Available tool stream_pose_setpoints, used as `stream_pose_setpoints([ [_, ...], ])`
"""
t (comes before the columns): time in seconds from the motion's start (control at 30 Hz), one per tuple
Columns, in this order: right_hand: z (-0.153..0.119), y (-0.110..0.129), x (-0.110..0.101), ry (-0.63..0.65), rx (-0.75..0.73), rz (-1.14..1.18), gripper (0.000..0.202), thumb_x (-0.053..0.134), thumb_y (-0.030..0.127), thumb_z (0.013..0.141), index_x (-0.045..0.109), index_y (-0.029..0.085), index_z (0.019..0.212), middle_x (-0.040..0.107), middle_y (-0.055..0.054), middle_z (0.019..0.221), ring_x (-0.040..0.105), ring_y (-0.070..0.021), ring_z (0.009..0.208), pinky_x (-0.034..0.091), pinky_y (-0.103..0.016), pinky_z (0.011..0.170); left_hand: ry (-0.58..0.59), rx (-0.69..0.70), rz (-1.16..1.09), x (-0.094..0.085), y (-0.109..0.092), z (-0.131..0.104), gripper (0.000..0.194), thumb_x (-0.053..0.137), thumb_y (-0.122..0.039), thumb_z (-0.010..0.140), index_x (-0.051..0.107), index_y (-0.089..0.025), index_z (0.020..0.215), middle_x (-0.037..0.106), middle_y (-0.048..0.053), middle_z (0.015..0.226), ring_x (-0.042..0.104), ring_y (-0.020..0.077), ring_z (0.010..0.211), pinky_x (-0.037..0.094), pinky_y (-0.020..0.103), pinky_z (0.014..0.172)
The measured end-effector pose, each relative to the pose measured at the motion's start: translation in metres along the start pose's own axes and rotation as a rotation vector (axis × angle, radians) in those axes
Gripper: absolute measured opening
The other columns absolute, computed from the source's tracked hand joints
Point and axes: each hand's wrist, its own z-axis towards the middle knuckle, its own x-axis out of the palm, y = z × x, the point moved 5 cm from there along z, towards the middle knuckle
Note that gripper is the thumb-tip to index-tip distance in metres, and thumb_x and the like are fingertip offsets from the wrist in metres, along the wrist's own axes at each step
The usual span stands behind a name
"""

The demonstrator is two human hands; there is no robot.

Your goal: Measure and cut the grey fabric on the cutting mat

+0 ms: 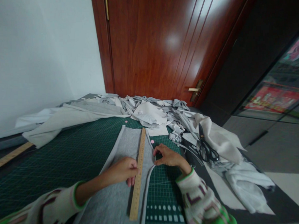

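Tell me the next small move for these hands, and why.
I'd have the right hand gently smooth the grey fabric's right edge flat while the left hand steadies the wooden ruler. That edge bends where the right fingers touch it, and the ruler lies beside it on the fabric, so straightening seems sensible first.

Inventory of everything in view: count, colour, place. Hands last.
Grey cloth: 1, grey, on mat
Ruler: 1, tan, on grey cloth
Second ruler: 1, tan, far left
Mat: 1, green, on table
Dots: 2, pink, on mat
Scissors: 1, black, right
Scraps: many, white/grey, back and right
Pale cloth: count unclear, left
Table: 1, dark
Door: 1, red-brown, back
Handle: 1, pale, on door
Wall: white, left
Cabinet: dark/grey, right
Sleeves: 2, patterned
Left hand: 1, at ruler
Right hand: 1, at grey cloth's edge
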Motion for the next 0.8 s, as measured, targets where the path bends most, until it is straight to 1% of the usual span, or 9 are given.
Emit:
stream_pose_setpoints([
  [0.1,-0.001,-0.001,0.000,-0.011,-0.005,0.002,0.031,0.082,0.008,0.064,0.064,0.019,0.087,0.048,0.001,0.092,0.050,-0.0176,0.094,0.041,-0.031,0.089,0.062,0.011,-0.049,0.010,-0.007,0.005,0.022,0.053,-0.043,0.074,0.052,-0.021,0.070,0.063,-0.001,0.056,0.064,0.0167,0.055,0.044,0.024,0.051],
  [0.2,-0.002,-0.002,0.001,-0.022,-0.005,-0.003,0.032,0.082,0.009,0.064,0.064,0.019,0.088,0.048,0.001,0.092,0.050,-0.0176,0.093,0.041,-0.032,0.089,0.116,0.019,-0.073,0.018,-0.014,0.010,0.021,0.052,-0.041,0.073,0.053,-0.020,0.069,0.063,-0.002,0.055,0.063,0.0153,0.053,0.040,0.023,0.050],
  [0.3,-0.002,-0.002,0.000,-0.024,-0.014,-0.010,0.033,0.083,0.010,0.064,0.065,0.018,0.090,0.049,0.001,0.092,0.051,-0.0177,0.094,0.041,-0.031,0.089,0.151,0.027,-0.082,0.022,-0.019,0.010,0.019,0.051,-0.038,0.073,0.053,-0.020,0.068,0.062,-0.002,0.053,0.062,0.0145,0.050,0.038,0.023,0.050],
  [0.4,-0.003,-0.002,0.000,-0.032,-0.028,-0.020,0.033,0.084,0.012,0.064,0.066,0.017,0.091,0.050,0.000,0.093,0.052,-0.0180,0.094,0.042,-0.030,0.087,0.157,0.026,-0.082,0.023,-0.022,0.008,0.018,0.051,-0.038,0.074,0.054,-0.020,0.071,0.063,-0.002,0.054,0.062,0.0148,0.051,0.037,0.023,0.050],
  [0.47,-0.004,-0.002,0.000,-0.051,-0.039,-0.030,0.030,0.084,0.014,0.067,0.066,0.018,0.090,0.051,0.000,0.092,0.052,-0.0177,0.094,0.042,-0.030,0.087,0.160,0.021,-0.072,0.023,-0.023,0.007,0.018,0.051,-0.037,0.075,0.053,-0.020,0.071,0.064,-0.002,0.054,0.063,0.0153,0.052,0.038,0.023,0.051],
  [0.53,-0.003,-0.002,0.002,-0.082,-0.046,-0.043,0.023,0.082,0.017,0.071,0.065,0.019,0.086,0.051,0.001,0.089,0.052,-0.0169,0.091,0.042,-0.029,0.086,0.176,0.012,-0.049,0.023,-0.023,0.008,0.017,0.050,-0.035,0.076,0.054,-0.020,0.070,0.065,0.000,0.054,0.064,0.0155,0.053,0.039,0.022,0.052],
  [0.63,-0.001,-0.003,0.005,-0.154,-0.028,-0.068,0.012,0.076,0.021,0.079,0.064,0.018,0.081,0.050,0.001,0.083,0.052,-0.0162,0.083,0.040,-0.029,0.080,0.214,-0.006,0.008,0.023,-0.024,0.013,0.021,0.047,-0.032,0.078,0.056,-0.018,0.066,0.067,0.002,0.057,0.063,0.0142,0.053,0.039,0.021,0.050],
  [0.73,0.000,-0.003,0.007,-0.211,-0.009,-0.096,0.010,0.072,0.019,0.082,0.063,0.018,0.077,0.049,0.001,0.079,0.051,-0.0159,0.079,0.038,-0.029,0.076,0.244,-0.017,0.090,0.021,-0.025,0.018,0.024,0.047,-0.032,0.079,0.058,-0.017,0.064,0.068,0.004,0.059,0.062,0.0139,0.051,0.041,0.021,0.049],
  [0.8,0.000,-0.003,0.008,-0.222,-0.016,-0.107,0.011,0.071,0.016,0.082,0.062,0.019,0.076,0.049,0.002,0.077,0.050,-0.0153,0.079,0.038,-0.028,0.075,0.230,-0.017,0.163,0.019,-0.027,0.019,0.027,0.047,-0.034,0.082,0.057,-0.018,0.063,0.067,0.004,0.057,0.062,0.0150,0.050,0.043,0.022,0.049],
])
